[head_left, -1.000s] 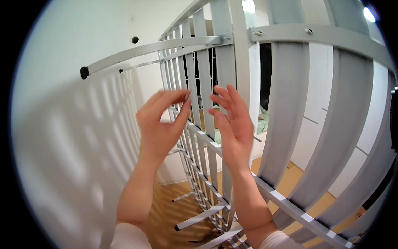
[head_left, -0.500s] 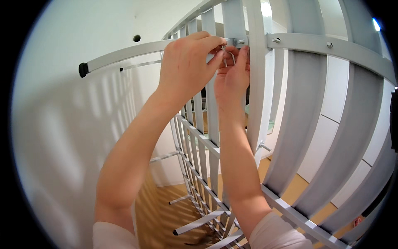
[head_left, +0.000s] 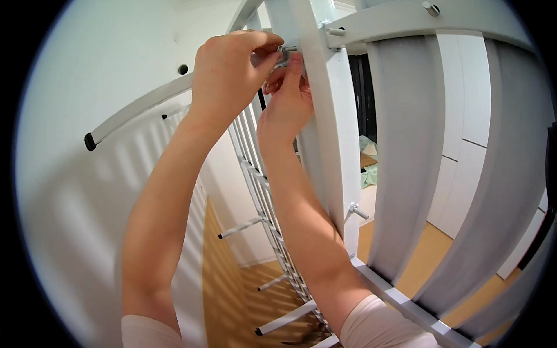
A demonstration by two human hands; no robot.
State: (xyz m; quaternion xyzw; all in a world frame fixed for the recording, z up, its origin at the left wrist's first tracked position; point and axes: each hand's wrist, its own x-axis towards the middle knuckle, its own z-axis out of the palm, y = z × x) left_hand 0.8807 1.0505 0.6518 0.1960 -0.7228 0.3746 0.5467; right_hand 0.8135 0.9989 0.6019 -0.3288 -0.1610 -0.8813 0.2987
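Observation:
My left hand (head_left: 226, 72) is raised to a light grey metal bar (head_left: 142, 100). Its thumb and forefinger are pinched at the tip of a short bolt (head_left: 288, 49) on that bar. What lies between those fingertips is too small to make out. Just below, my right hand (head_left: 287, 110) has its thumb up against the bar beside the bolt. The other fingers of that hand curl inward and are partly hidden; anything in them does not show. A grey upright post (head_left: 333, 139) stands immediately right of both hands.
More bolts stick out of the post (head_left: 360, 213) and the upper rail (head_left: 430, 8). Wide grey slats (head_left: 403, 145) fill the right side. A white wall (head_left: 75, 203) runs along the left. Below, several black-capped bars (head_left: 284, 319) jut out above the brown floor (head_left: 223, 296).
The view has shifted, so post and slats appear larger and closer. A thin bent metal piece seen between my hands no longer shows. My left fingertips are now at the bolt.

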